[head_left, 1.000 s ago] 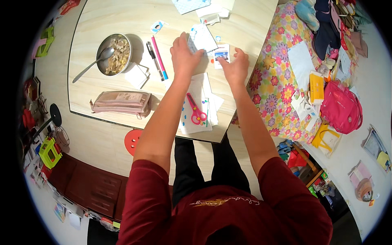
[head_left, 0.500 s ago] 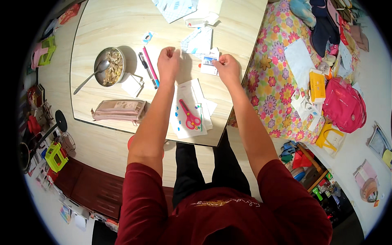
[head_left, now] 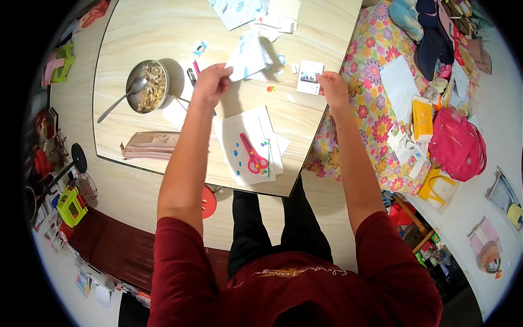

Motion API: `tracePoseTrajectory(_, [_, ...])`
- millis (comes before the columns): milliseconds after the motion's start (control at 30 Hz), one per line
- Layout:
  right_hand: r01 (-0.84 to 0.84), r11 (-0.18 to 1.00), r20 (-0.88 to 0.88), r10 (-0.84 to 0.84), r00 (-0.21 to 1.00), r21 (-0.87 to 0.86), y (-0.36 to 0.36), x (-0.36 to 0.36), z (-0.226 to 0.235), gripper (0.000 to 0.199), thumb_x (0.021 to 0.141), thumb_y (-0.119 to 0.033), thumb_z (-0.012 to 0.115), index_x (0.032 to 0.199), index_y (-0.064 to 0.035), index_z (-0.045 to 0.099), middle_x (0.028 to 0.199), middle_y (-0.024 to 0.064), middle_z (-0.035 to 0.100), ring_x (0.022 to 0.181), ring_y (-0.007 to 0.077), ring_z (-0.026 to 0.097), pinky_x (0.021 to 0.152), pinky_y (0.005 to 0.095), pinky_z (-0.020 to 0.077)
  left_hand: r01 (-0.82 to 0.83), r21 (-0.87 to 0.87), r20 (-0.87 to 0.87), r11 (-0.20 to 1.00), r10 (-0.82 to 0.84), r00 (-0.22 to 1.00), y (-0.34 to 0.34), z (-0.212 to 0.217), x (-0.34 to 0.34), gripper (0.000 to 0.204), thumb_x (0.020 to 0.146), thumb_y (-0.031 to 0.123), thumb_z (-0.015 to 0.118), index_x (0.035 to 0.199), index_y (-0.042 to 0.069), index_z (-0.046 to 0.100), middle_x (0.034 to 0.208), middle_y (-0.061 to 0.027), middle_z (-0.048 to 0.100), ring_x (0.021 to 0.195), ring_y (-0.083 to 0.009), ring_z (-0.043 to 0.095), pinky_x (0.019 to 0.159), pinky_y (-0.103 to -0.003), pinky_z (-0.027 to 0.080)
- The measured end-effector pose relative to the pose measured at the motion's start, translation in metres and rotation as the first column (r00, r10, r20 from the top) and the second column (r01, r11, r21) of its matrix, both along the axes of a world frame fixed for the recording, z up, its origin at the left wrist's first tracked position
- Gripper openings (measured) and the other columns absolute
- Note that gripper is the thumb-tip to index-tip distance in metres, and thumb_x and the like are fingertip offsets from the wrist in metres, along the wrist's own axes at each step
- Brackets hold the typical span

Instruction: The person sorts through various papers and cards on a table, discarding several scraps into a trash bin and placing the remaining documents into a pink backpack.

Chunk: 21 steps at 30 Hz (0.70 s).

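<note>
paper sheet: white with light blue print (head_left: 248, 54), pinched at its near-left corner by the left hand (head_left: 210, 84) and lifted off the counter (head_left: 136, 27), so it tilts up and away from the fingers, probably so its face can be looked at
left fingers: closed on that corner, grasping the sheet
small card: white with a blue strip (head_left: 309, 76), lying flat just left of the right hand (head_left: 331, 87), at the counter's right edge
right fingers: curled in by the card's edge, honestly can't tell if they grip it or just touch it
sticker bits: little scraps (head_left: 271, 88) scattered between the two hands, loose on the wood
paper stack: white sheets (head_left: 248, 144) nearer the body than both hands, red scissors (head_left: 253, 156) resting on top, which keeps them pinned
pens: a couple (head_left: 193, 73) partly hidden under the left wrist
bowl: metal, with food and a spoon (head_left: 146, 87), well left of the left fingers, out of the paper mess
pencil case: pinkish (head_left: 150, 145), near-left edge
floral cloth: (head_left: 376, 82) right of the right hand
</note>
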State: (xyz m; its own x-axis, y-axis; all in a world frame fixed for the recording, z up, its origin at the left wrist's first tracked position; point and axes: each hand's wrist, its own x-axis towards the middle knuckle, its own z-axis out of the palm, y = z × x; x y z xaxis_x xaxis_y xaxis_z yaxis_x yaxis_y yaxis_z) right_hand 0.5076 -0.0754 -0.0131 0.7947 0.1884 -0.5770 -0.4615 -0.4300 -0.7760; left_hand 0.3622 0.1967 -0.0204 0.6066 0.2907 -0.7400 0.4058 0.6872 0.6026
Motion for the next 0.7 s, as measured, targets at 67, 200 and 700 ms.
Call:
tracePoseTrajectory(67, [-0.100, 0.966, 0.254, 0.161, 0.954, -0.236, -0.001, 0.002, -0.016, 0.033, 0.079, -0.018, 0.065, 0.106, -0.0019, 0.054, 0.090, 0.0069, 0.059, 0.077, 0.0162, 0.058, 0.069, 0.0287, 0.0476, 0.051, 0.036, -0.003, 0.998, -0.051, 0.999, 0.019, 0.002, -0.026, 0.003, 0.083, 0.006, 0.059, 0.084, 0.006, 0.056, 0.064, 0.0034, 0.049, 0.051, -0.0050, 0.043, 0.043, -0.020, 0.034])
tracePoseTrajectory(200, [-0.229, 0.863, 0.509, 0.459, 0.728, -0.451, 0.025, -0.027, 0.018, 0.045, 0.074, -0.013, 0.067, 0.114, -0.0047, 0.050, 0.106, 0.0142, 0.053, 0.098, 0.0271, 0.054, 0.081, 0.0383, 0.0455, -0.082, 0.062, -0.031, 0.995, 0.084, 0.996, 0.032, 0.011, -0.053, 0.003, 0.086, 0.005, 0.055, 0.085, 0.007, 0.054, 0.064, 0.0031, 0.048, 0.051, -0.0056, 0.042, 0.042, -0.020, 0.032])
tracePoseTrajectory(700, [-0.247, 0.960, 0.354, 0.185, 0.917, 0.136, 0.105, -0.027, 0.022, 0.043, 0.078, -0.004, 0.062, 0.118, 0.0010, 0.048, 0.116, 0.0164, 0.054, 0.091, 0.0182, 0.061, 0.079, 0.0287, 0.0486, 0.103, 0.402, -0.166, 0.910, -0.038, 0.985, 0.003, 0.023, -0.079, 0.008, 0.082, 0.006, 0.056, 0.089, 0.002, 0.057, 0.070, -0.0041, 0.054, 0.058, -0.0134, 0.050, 0.051, -0.027, 0.042])
